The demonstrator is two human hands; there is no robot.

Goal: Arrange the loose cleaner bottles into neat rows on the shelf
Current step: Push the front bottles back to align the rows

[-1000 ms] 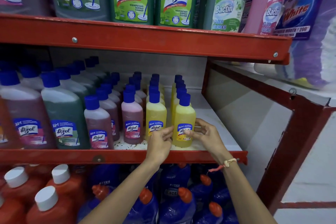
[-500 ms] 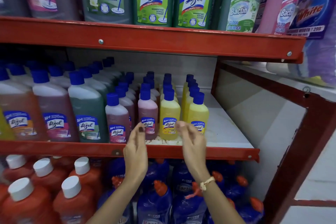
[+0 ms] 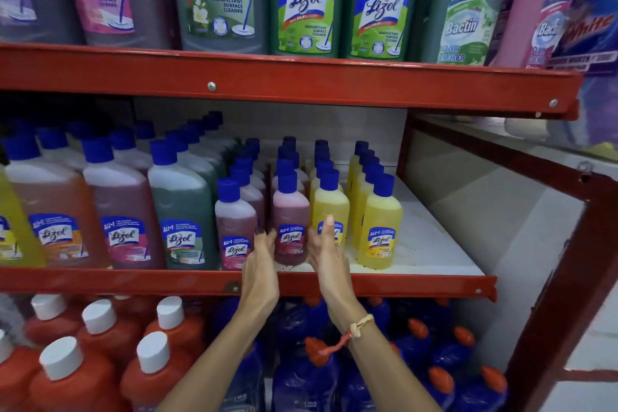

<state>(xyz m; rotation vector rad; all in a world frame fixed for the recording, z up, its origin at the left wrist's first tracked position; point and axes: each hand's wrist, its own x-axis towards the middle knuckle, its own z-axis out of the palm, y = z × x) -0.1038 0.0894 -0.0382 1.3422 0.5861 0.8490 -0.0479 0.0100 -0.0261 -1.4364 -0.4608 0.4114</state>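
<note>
Small blue-capped cleaner bottles stand in rows on the white middle shelf [image 3: 431, 244]. There are two pink rows and two yellow rows. My left hand [image 3: 261, 264] and my right hand [image 3: 326, 256] press the two sides of the front pink bottle [image 3: 291, 211] of the second row, which stands upright at the shelf's front edge. Another pink bottle [image 3: 235, 221] stands just left of it. A yellow bottle [image 3: 331, 202] is partly behind my right hand. The front yellow bottle [image 3: 381, 224] of the rightmost row stands apart from both hands.
Large cleaner bottles [image 3: 182, 211] fill the left of the same shelf. The red front rail [image 3: 401, 284] runs below my hands. Bare white board lies right of the yellow rows, up to the red upright [image 3: 551, 278]. Orange bottles [image 3: 67, 378] and blue bottles [image 3: 301, 381] crowd the shelf below.
Both hands have left the rightmost yellow bottle and moved left. They now close around the front pink bottle. The view has shifted left and closer.
</note>
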